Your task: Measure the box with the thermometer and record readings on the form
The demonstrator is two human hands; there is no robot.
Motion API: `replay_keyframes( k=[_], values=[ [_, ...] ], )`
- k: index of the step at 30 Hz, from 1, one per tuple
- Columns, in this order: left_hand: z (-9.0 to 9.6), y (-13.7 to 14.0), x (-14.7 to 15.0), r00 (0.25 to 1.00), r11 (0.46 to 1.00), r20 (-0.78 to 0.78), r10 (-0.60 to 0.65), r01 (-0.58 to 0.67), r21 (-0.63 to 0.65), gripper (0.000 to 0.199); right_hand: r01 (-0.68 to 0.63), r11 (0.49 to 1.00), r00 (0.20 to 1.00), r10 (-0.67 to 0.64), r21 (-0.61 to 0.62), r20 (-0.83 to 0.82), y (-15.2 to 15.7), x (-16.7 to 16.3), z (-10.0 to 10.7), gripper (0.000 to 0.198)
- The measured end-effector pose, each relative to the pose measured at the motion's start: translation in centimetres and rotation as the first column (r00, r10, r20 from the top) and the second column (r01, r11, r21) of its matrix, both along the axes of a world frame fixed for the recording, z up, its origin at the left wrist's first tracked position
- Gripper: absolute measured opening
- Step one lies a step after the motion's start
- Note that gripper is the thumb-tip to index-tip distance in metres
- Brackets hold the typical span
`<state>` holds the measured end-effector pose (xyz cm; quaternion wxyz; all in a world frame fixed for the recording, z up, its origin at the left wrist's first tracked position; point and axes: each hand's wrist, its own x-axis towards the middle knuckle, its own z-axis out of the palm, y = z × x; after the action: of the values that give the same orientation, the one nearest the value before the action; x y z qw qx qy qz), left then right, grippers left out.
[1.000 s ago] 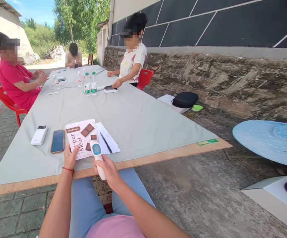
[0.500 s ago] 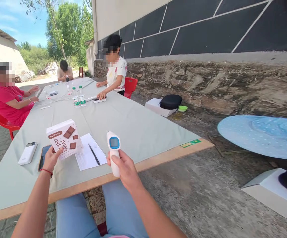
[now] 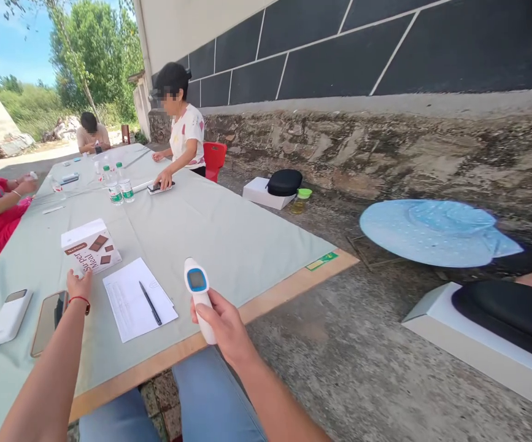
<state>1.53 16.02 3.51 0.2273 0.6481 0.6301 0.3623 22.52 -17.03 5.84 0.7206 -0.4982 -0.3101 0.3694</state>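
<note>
My right hand (image 3: 217, 316) is wrapped round the handle of a white infrared thermometer (image 3: 198, 294). Its blue-framed screen faces me, above the table's front edge. My left hand (image 3: 80, 287) reaches forward, thumb and fingers apart, at the lower edge of a white and brown carton (image 3: 91, 247) printed with chocolate squares. The carton appears to rest on the tabletop. Right of it lies a printed paper sheet (image 3: 125, 307) with a black pen (image 3: 150, 302) across it. Beside my left forearm are a phone (image 3: 47, 325) and a white power bank (image 3: 9, 316).
A cloth-covered table (image 3: 247, 245) stretches ahead, with water bottles (image 3: 121, 187) farther back. A person in a white patterned shirt (image 3: 187, 138) touches a device there. Others sit left and at the far end. A blue hat (image 3: 431, 233) and boxes (image 3: 463, 350) lie to the right.
The carton has gone from being held up in my left hand to the tabletop, and the hand's grip has loosened. The view has swung right. My right hand still holds the thermometer.
</note>
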Motion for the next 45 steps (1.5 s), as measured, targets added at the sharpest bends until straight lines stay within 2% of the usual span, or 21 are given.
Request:
replay_keyframes(
  k=[4,7,9,11,13,15,17,19,21,22,24,26,27,29,32,34,35,37,40,42,45],
  values=[
    [-1.3,-2.6,-0.9,0.999,0.998,0.043,0.03,-0.028,-0.052,0.087,0.013,1.0,1.0,-0.013,-0.013,0.0,0.6,0.1,-0.7,0.024],
    [-2.3,-5.5,-1.9,0.986,0.985,0.044,-0.159,0.161,-0.057,0.083,0.038,0.998,0.996,-0.034,-0.046,0.08,1.9,0.6,-1.9,0.025],
    [-3.0,-7.6,-2.7,0.94,0.941,-0.031,-0.339,0.339,-0.019,0.071,0.113,0.986,0.967,-0.08,-0.125,0.24,3.4,1.4,-3.1,0.031],
    [-3.7,-9.7,-3.5,0.877,0.884,-0.147,-0.457,0.466,0.033,0.058,0.249,0.934,0.867,-0.098,-0.256,0.488,5.2,2.5,-4.4,0.04],
    [-4.4,-11.7,-4.0,0.831,0.844,-0.247,-0.498,0.53,0.08,0.052,0.375,0.841,0.712,0.009,-0.391,0.702,6.9,3.6,-5.5,0.048],
    [-5.0,-13.2,-4.3,0.811,0.826,-0.307,-0.498,0.552,0.117,0.052,0.446,0.77,0.561,0.157,-0.456,0.813,8.2,4.7,-6.4,0.05],
    [-5.3,-14.2,-4.3,0.801,0.815,-0.329,-0.499,0.564,0.137,0.054,0.48,0.737,0.446,0.262,-0.476,0.856,9.0,5.5,-7.2,0.047],
    [-5.4,-14.8,-4.1,0.795,0.807,-0.325,-0.512,0.575,0.137,0.055,0.507,0.721,0.376,0.308,-0.472,0.874,9.2,5.9,-7.8,0.041],
    [-5.5,-15.0,-4.0,0.789,0.798,-0.312,-0.529,0.588,0.131,0.056,0.559,0.72,0.325,0.264,-0.41,0.908,9.1,5.7,-8.1,0.038],
    [-5.6,-15.1,-3.9,0.785,0.794,-0.309,-0.537,0.594,0.128,0.057,0.577,0.735,0.299,0.214,-0.354,0.93,9.1,5.3,-8.3,0.037],
    [-5.7,-15.2,-3.8,0.777,0.789,-0.31,-0.547,0.603,0.119,0.057,0.539,0.802,0.273,0.124,-0.258,0.954,9.3,3.8,-8.3,0.033],
    [-5.9,-15.4,-3.7,0.776,0.791,-0.315,-0.547,0.602,0.109,0.058,0.394,0.875,0.325,0.153,-0.28,0.933,9.7,1.6,-8.2,0.027],
    [-6.0,-15.5,-3.7,0.776,0.793,-0.318,-0.544,0.6,0.105,0.059,0.317,0.886,0.363,0.215,-0.337,0.906,9.9,0.4,-8.1,0.026],
    [-6.2,-15.6,-3.6,0.774,0.793,-0.323,-0.544,0.6,0.102,0.06,0.244,0.86,0.393,0.335,-0.448,0.856,10.6,-1.8,-7.8,0.03],
    [-6.3,-15.8,-3.6,0.766,0.784,-0.325,-0.555,0.612,0.103,0.06,0.259,0.824,0.319,0.419,-0.504,0.85,11.4,-3.7,-7.5,0.035],
    [-6.4,-15.9,-3.6,0.758,0.777,-0.324,-0.567,0.622,0.097,0.061,0.249,0.836,0.284,0.419,-0.489,0.862,11.5,-3.8,-7.6,0.04],
    [-6.4,-16.0,-3.6,0.752,0.771,-0.323,-0.575,0.63,0.094,0.063,0.226,0.853,0.298,0.399,-0.47,0.867,11.5,-3.5,-7.7,0.042],
    [-6.5,-16.1,-3.5,0.737,0.756,-0.324,-0.593,0.648,0.09,0.067,0.144,0.908,0.39,0.314,-0.394,0.866,11.1,-2.9,-8.1,0.042],
    [-6.7,-16.2,-3.3,0.723,0.74,-0.327,-0.608,0.666,0.094,0.066,0.013,0.977,0.611,0.159,-0.211,0.775,9.9,-2.3,-9.1,0.041],
    [-6.8,-16.3,-3.2,0.724,0.743,-0.332,-0.604,0.663,0.095,0.058,-0.014,0.993,0.727,0.091,-0.118,0.68,8.9,-2.4,-9.6,0.042],
    [-6.7,-16.6,-3.0,0.736,0.757,-0.338,-0.586,0.647,0.097,0.044,0.047,0.996,0.814,0.009,-0.081,0.581,7.4,-3.5,-9.9,0.039]
  ],
)
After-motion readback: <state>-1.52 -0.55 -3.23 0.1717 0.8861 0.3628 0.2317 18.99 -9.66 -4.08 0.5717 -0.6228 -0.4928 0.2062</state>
